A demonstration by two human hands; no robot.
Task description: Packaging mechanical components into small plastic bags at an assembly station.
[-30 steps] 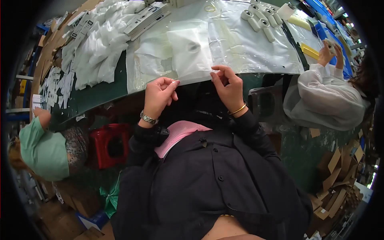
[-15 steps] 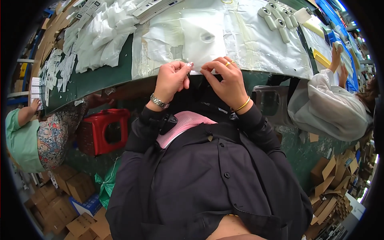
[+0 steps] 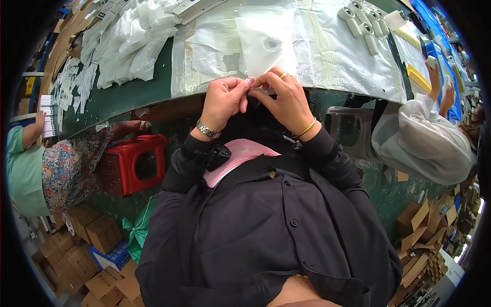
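Note:
Above my lap, at the near table edge, my two hands almost meet. My left hand (image 3: 224, 105), with a metal watch at the wrist, has its thumb and forefinger pinched together. My right hand (image 3: 286, 97), wearing a yellow ring and bangle, bends its fingers into a pinch against the left fingertips. Whatever lies between them is too small or hidden to make out. Just beyond the hands a translucent white plastic bag (image 3: 258, 53) lies flat on the table, a greyish round spot showing through it. Its near end runs behind my fingers; I cannot tell whether they touch it.
Plastic sheeting (image 3: 327, 61) covers the table. White bags (image 3: 135, 48) are heaped at left, beside scattered paper strips (image 3: 76, 84). Several pale handheld devices (image 3: 365, 30) lie at far right. Co-workers sit on both sides, near a red stool (image 3: 128, 163) and a grey stool (image 3: 353, 128).
My hands have drawn closer together, the right one moving left until the fingertips meet. The view has shifted slightly. The co-worker's hand at left has moved up along the small white boxes.

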